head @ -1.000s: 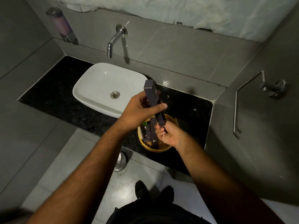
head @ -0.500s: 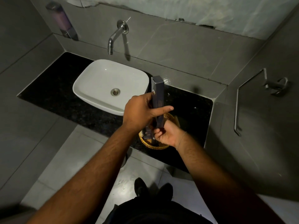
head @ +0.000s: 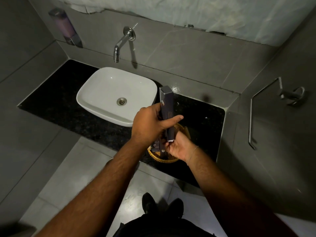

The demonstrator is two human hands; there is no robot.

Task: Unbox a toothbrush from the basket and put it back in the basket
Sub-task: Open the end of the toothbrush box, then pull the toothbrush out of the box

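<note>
A long dark toothbrush box (head: 166,103) stands nearly upright above the basket. My left hand (head: 150,124) wraps around its middle. My right hand (head: 177,145) pinches the box's lower end, where a pale edge shows. Below both hands sits a round wicker basket (head: 160,159) on the black counter, holding other dark boxes (head: 156,146). No toothbrush itself is visible.
A white basin (head: 118,94) sits on the black counter (head: 65,101) left of the basket, with a wall tap (head: 123,41) above it. A soap dispenser (head: 65,28) hangs at the far left, and a metal towel bar (head: 253,117) on the right wall. My shoes (head: 162,206) stand on the grey floor.
The box has swung from a leftward tilt to nearly upright. My right hand has stayed at its lower end, and a pale edge now shows there.
</note>
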